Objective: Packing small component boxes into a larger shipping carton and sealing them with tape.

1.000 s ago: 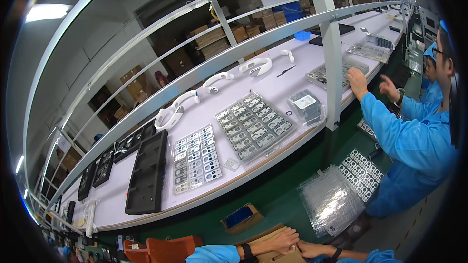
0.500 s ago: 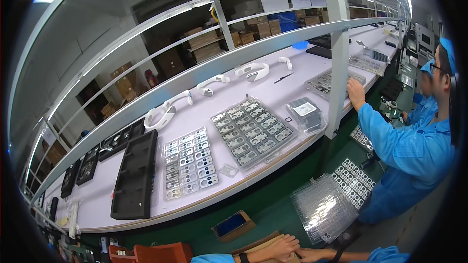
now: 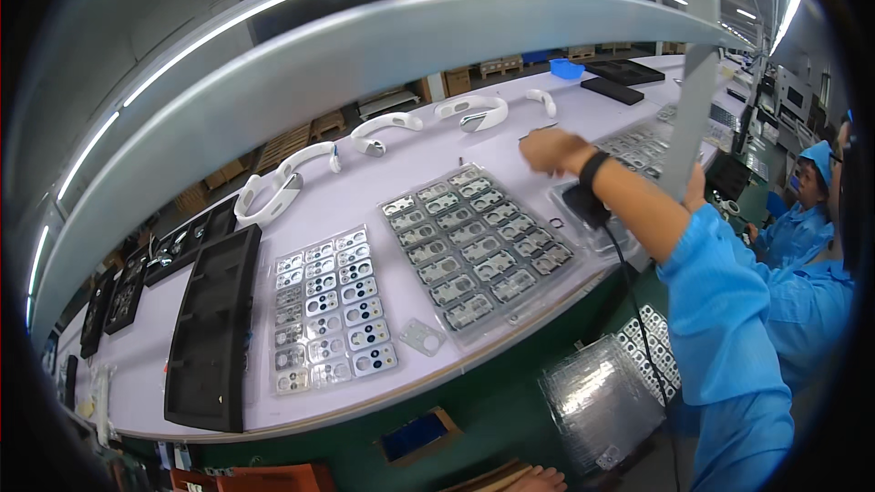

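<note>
The right hand (image 3: 554, 151) has moved from the carton at the lower edge to the upper right of centre of the frame, above the white worktable (image 3: 346, 164); the view has also shifted. Its fingers are curled inward beside a slim dark tool (image 3: 540, 130), which lies just beyond the fingertips; whether the fingers have hold of it cannot be told. A black wristband (image 3: 593, 169) encircles the right wrist, and a black cable (image 3: 638, 305) descends at the lower right. The left hand (image 3: 538, 481) is cut off by the lower edge, its visible fingers at the cardboard carton (image 3: 488, 476); its opening and grip cannot be told. A clear tray of metal plates (image 3: 476, 246) occupies the centre, with a second parts tray (image 3: 333, 308) to its left and a black foam tray (image 3: 211, 337) farther left. White curved devices (image 3: 387, 134) form a row across the upper middle.
</note>
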A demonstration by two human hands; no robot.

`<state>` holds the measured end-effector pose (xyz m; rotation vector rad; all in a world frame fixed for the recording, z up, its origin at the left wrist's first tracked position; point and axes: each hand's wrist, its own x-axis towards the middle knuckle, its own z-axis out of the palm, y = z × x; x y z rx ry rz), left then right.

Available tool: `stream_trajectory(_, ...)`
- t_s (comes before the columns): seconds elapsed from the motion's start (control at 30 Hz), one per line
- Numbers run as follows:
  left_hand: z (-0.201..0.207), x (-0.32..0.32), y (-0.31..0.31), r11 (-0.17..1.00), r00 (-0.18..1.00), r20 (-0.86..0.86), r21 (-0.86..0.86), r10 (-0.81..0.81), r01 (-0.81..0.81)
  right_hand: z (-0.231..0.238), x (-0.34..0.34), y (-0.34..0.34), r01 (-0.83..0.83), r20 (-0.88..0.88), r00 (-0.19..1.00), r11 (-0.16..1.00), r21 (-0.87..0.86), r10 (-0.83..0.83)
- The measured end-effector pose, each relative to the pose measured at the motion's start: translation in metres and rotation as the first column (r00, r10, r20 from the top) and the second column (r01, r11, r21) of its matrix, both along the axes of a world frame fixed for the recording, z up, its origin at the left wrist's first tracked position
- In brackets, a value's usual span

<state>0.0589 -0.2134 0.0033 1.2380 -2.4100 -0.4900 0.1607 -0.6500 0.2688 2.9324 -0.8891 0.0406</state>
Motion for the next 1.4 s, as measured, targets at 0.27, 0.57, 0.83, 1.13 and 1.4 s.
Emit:
stream_trajectory(0.27, -0.05, -0.001, 0.019, 0.914, 0.998, -0.053, 0.404, -0.028, 0.047, -0.068, 0.046, -0.236, 0.178, 0.192, 0.973, 0.939, -0.293, -0.125)
stream_trajectory(0.57, -0.037, 0.021, 0.027, 0.91, 0.998, 0.052, 0.41, 0.041, -0.059, -0.107, 0.093, -0.206, 0.132, 0.074, 0.99, 0.979, -0.153, -0.122)
stream_trajectory(0.83, -0.031, 0.03, 0.019, 0.902, 0.996, 0.053, 0.423, 0.073, -0.089, -0.129, 0.128, -0.209, 0.178, -0.036, 0.983, 0.982, -0.068, -0.181)
stream_trajectory(1.13, -0.016, 0.022, 0.008, 0.895, 0.998, 0.006, 0.442, 0.07, -0.065, -0.104, 0.114, -0.192, 0.072, 0.195, 0.974, 0.973, 0.217, -0.115)
stream_trajectory(1.4, -0.003, 0.028, -0.01, 0.905, 0.999, 0.002, 0.425, 0.041, -0.038, -0.107, 0.108, -0.176, 0.182, 0.329, 0.915, 0.966, 0.181, -0.234)
